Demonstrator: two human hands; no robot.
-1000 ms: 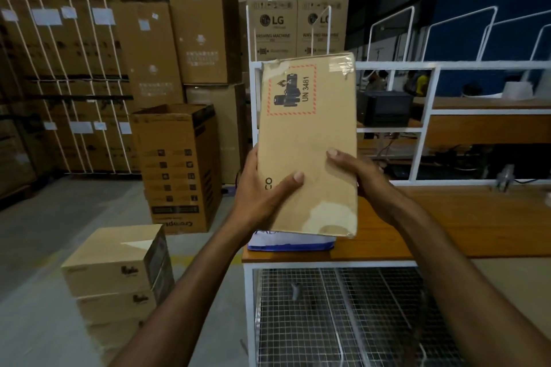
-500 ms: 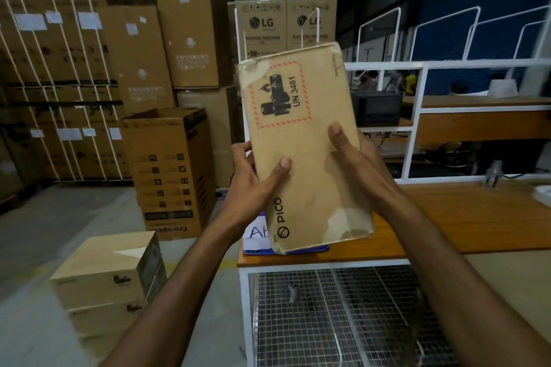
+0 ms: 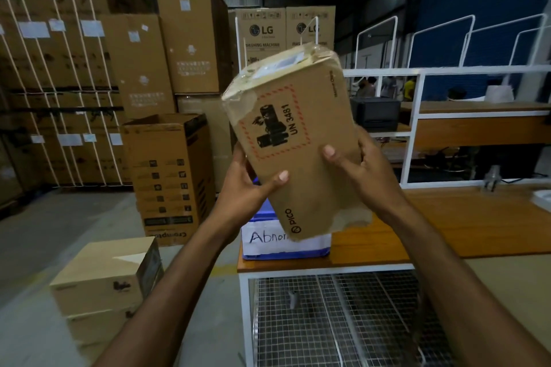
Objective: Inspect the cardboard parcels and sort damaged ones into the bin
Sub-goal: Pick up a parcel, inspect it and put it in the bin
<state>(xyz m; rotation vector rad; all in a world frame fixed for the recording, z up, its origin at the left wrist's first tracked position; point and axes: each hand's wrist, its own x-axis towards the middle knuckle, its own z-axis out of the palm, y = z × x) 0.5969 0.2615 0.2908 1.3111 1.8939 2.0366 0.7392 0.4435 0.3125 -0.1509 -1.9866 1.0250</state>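
We hold a cardboard parcel (image 3: 301, 140) tilted above the bin (image 3: 268, 243), our left hand (image 3: 247, 191) gripping its left edge, our right hand (image 3: 363, 171) clasping its right edge, top corner crumpled.

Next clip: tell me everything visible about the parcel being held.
The parcel is a flat brown cardboard box, held up tilted, its taped top end with a pale label showing. Its face carries a red-hatched UN 3481 battery mark and PICO near the bottom. Top left corner crumpled, bottom right torn ragged. The left hand and right hand grip its lower sides, thumbs on the face; the bin sits partly hidden behind it.
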